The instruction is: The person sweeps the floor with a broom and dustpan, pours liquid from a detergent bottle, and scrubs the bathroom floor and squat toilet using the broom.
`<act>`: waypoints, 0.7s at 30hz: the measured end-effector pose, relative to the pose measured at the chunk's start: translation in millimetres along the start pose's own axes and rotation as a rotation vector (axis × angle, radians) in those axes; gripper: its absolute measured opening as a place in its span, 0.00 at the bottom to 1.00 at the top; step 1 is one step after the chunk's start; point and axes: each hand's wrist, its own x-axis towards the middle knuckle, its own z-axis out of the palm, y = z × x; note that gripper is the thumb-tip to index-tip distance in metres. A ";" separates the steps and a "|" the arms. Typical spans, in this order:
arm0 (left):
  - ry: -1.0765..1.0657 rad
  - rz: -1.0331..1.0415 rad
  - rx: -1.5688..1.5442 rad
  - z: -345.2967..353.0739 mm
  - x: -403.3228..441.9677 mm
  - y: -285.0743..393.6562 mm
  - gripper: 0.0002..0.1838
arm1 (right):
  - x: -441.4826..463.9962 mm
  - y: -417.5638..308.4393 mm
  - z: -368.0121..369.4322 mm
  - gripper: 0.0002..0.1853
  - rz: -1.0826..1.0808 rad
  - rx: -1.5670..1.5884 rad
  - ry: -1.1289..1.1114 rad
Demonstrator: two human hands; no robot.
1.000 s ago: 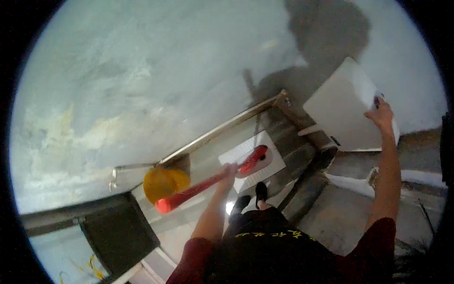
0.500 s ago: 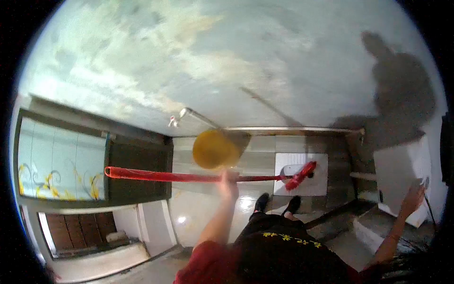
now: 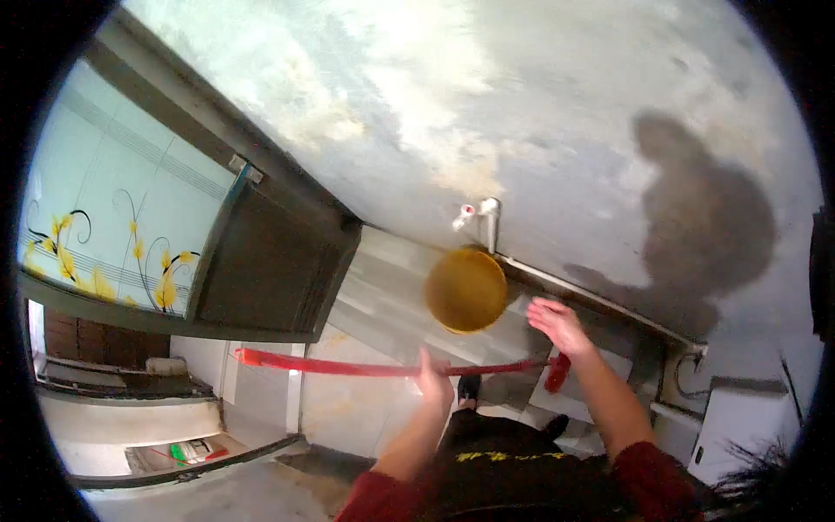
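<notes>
My left hand is closed around the middle of a long-handled red brush. The handle lies nearly level across the view, and the red bristle head is at its right end, close to my right forearm. Stretched forward, my right hand is open with nothing in it. A yellow bucket stands just left of its fingertips, with a gap between. Below the brush head, a white squat toilet pan shows in part; my right arm covers some of it.
Above the bucket, a tap with a red-marked valve comes off the wall. A white pipe follows the wall's base. Left is a dark door; at right stands a white box.
The view has turned toward the left. My right hand has left the white box at the right and come forward near the bucket. My left hand still grips the brush.
</notes>
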 end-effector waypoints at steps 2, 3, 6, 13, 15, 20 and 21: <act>0.003 -0.014 -0.008 -7.1 11.2 24.0 0.14 | 82.6 15.6 43.7 0.21 0.031 0.064 -0.002; 0.010 -0.012 -0.033 -13.8 16.7 31.1 0.14 | 119.4 24.1 58.7 0.19 0.037 0.103 0.023; 0.090 -0.020 -0.066 -30.8 33.9 48.4 0.13 | 211.9 39.9 94.6 0.17 0.018 0.196 0.113; 0.099 -0.008 -0.070 -70.2 57.4 67.8 0.16 | 262.5 45.2 128.7 0.23 -0.064 0.545 0.095; 0.154 -0.046 -0.081 -59.2 56.6 82.6 0.16 | 239.9 35.8 127.4 0.26 -0.002 0.278 0.182; 0.189 -0.049 -0.139 -52.0 54.3 73.5 0.16 | 158.2 -12.4 155.9 0.30 -0.329 -0.490 0.341; 0.180 -0.024 -0.104 -53.7 56.5 64.1 0.16 | 145.9 -18.3 164.4 0.30 -0.338 -0.516 0.280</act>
